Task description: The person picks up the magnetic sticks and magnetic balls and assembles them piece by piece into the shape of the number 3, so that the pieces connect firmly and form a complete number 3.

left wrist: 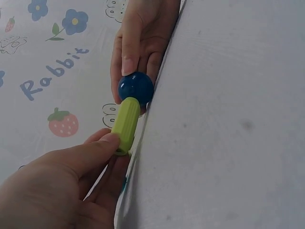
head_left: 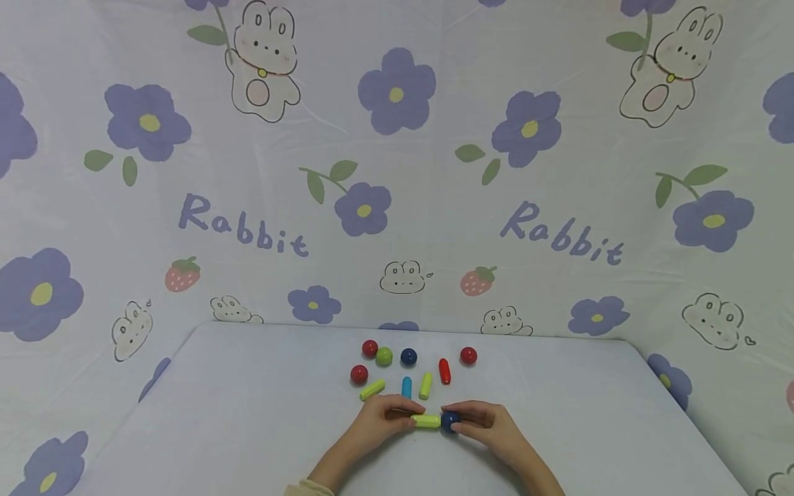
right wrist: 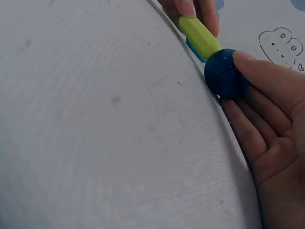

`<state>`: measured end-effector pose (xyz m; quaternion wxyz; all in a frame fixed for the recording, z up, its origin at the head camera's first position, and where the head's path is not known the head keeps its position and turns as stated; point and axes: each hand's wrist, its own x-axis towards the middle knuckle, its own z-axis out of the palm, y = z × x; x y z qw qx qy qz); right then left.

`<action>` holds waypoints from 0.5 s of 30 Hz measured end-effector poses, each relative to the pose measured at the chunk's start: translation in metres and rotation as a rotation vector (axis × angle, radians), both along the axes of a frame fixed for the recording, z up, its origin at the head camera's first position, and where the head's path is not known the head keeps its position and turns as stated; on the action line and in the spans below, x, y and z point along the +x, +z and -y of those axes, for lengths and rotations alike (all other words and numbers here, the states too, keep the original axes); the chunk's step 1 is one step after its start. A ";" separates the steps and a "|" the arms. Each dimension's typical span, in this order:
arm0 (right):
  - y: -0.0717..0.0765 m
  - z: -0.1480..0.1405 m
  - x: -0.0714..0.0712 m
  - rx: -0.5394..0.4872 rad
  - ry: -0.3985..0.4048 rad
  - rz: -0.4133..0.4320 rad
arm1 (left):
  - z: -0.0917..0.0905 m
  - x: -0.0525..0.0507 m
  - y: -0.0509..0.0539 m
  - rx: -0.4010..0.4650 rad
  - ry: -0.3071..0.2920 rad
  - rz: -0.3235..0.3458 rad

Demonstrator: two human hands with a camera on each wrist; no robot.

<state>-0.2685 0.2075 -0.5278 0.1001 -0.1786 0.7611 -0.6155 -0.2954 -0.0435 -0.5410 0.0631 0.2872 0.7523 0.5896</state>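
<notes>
My left hand (head_left: 380,421) pinches the outer end of a yellow-green ribbed rod (head_left: 426,421) between thumb and fingers. At the rod's other end, a dark blue ball (head_left: 449,421) touches it, and my right hand (head_left: 490,426) holds that ball between thumb and fingertips. In the left wrist view the rod (left wrist: 126,125) and the ball (left wrist: 136,88) meet end to end. The right wrist view also has the ball (right wrist: 226,73) against the rod (right wrist: 200,37); whether they are joined, I cannot tell.
Beyond the hands lie a blue rod (head_left: 406,387), two yellow-green rods (head_left: 425,386) (head_left: 372,390) and a red rod (head_left: 444,371). Farther back are red balls (head_left: 359,375), a green ball (head_left: 384,356) and another dark blue ball (head_left: 409,357). A patterned cloth (head_left: 434,172) hangs behind the white table (head_left: 248,406).
</notes>
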 end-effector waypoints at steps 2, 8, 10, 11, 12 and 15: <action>0.005 0.001 0.003 0.005 -0.002 0.007 | 0.000 -0.003 -0.004 0.001 0.006 0.016; 0.008 0.001 0.005 0.012 -0.005 0.012 | 0.000 -0.005 -0.006 0.017 0.043 0.039; 0.007 0.001 0.005 0.010 -0.003 0.012 | 0.000 -0.004 -0.006 0.032 0.065 0.026; 0.007 0.000 0.005 0.009 -0.002 0.012 | 0.001 -0.004 -0.005 0.042 0.076 0.007; 0.006 0.000 0.004 0.009 -0.003 0.011 | 0.001 -0.004 -0.004 0.050 0.091 -0.014; 0.005 0.000 0.003 0.016 -0.006 0.009 | 0.003 -0.004 -0.002 0.085 0.151 -0.120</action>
